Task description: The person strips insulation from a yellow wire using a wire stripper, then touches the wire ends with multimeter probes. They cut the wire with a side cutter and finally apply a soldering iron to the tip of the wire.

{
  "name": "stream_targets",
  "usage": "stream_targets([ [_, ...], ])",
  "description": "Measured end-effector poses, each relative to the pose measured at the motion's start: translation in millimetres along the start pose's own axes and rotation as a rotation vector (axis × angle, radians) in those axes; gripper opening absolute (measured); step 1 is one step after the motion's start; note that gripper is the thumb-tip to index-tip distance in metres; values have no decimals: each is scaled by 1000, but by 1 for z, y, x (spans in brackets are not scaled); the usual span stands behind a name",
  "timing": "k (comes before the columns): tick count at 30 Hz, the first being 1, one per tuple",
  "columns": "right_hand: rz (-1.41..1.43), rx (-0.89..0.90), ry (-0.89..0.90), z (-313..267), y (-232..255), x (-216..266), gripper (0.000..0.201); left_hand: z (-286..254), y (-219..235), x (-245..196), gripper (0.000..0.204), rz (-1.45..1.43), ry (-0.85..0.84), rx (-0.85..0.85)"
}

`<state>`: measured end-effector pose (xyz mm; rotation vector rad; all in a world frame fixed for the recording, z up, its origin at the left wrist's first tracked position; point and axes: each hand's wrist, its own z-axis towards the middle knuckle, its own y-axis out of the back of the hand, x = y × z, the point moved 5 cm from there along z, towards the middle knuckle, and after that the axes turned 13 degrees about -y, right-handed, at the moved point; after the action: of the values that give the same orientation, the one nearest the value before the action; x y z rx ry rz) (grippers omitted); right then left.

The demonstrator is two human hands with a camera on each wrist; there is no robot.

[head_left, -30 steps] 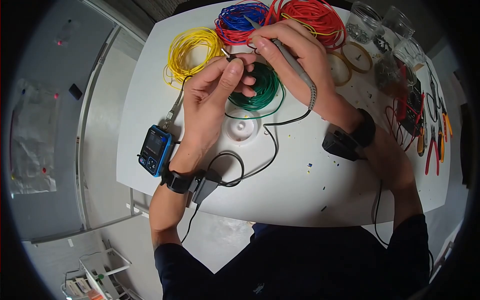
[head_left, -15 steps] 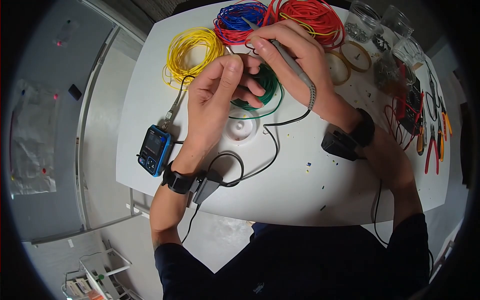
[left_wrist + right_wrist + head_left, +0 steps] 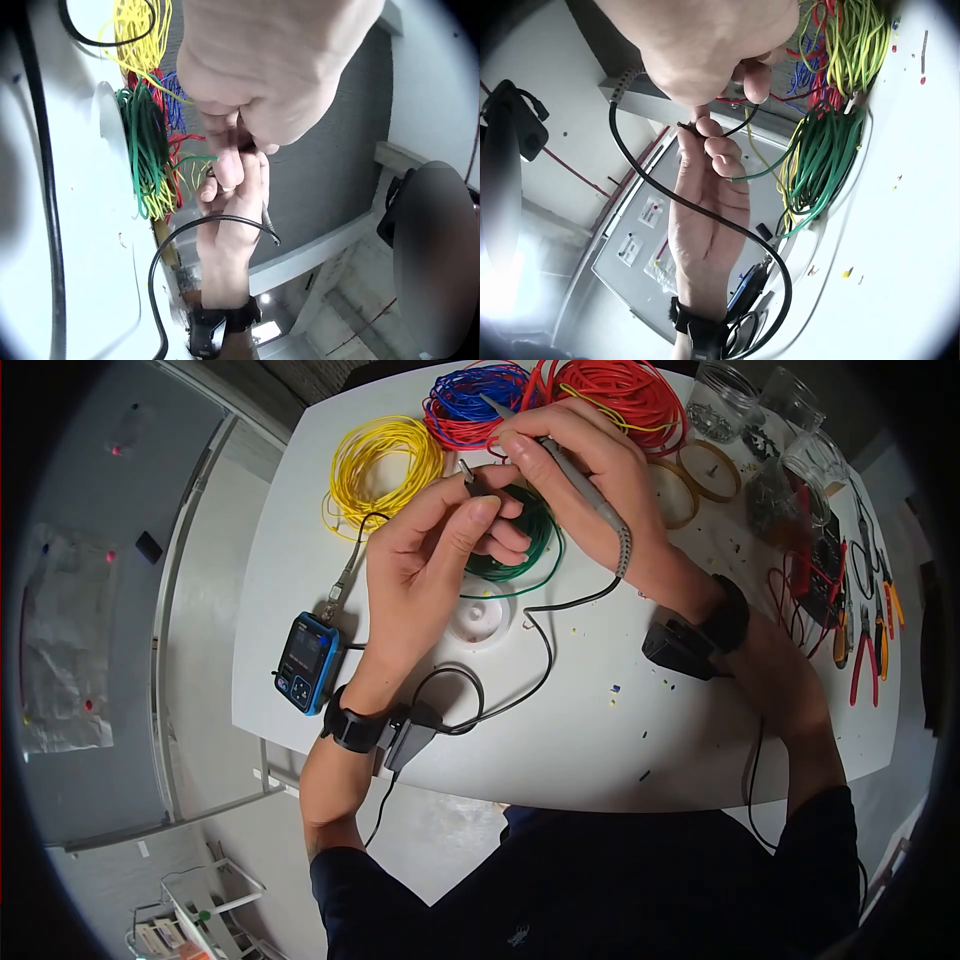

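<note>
In the head view, my left hand (image 3: pixel 415 575) pinches a small black alligator clip (image 3: pixel 474 484) between thumb and fingers, its metal tip pointing up and away. My right hand (image 3: pixel 610 475) holds a grey probe (image 3: pixel 580 482) like a pen, its pointed tip over the blue wire coil (image 3: pixel 480 392). From the clip, a thin black lead (image 3: pixel 739 126) runs up to the right hand in the right wrist view. The probe's black cable (image 3: pixel 545 660) loops down across the table. The hands are close together above the green wire coil (image 3: pixel 530 545), partly covering it.
A blue handheld meter with a screen (image 3: pixel 307 662) stands at left, a cable plugged into its top. Yellow wire (image 3: pixel 365 490) and red wire (image 3: pixel 625 400) lie behind. A white spool (image 3: pixel 480 622), tape rolls (image 3: pixel 712 472), clear jars (image 3: pixel 725 400), and pliers (image 3: pixel 866 660) surround the hands.
My left hand has turned and shifted slightly right; the black clip, mostly hidden half a second ago, shows again above the thumb. The right hand with the probe has barely moved.
</note>
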<state>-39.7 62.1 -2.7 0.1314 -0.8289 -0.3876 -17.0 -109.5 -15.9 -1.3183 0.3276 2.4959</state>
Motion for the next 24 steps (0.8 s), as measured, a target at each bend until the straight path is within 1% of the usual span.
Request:
stream_targets([
  [8, 4, 20, -30, -1, -2, 3, 10, 4, 4, -9, 45, 39, -59, -51],
  [14, -12, -2, 4, -1, -2, 2, 10, 3, 7, -6, 41, 54, -89, -47],
  [16, -6, -2, -7, -1, -2, 3, 10, 2, 9, -7, 38, 99, -129, -63],
  [19, 1, 5, -18, -2, -3, 3, 10, 1, 10, -6, 35, 73, -106, -104],
  [24, 7, 10, -12, -2, -3, 2, 10, -1, 13, -2, 34, 94, -83, -95],
])
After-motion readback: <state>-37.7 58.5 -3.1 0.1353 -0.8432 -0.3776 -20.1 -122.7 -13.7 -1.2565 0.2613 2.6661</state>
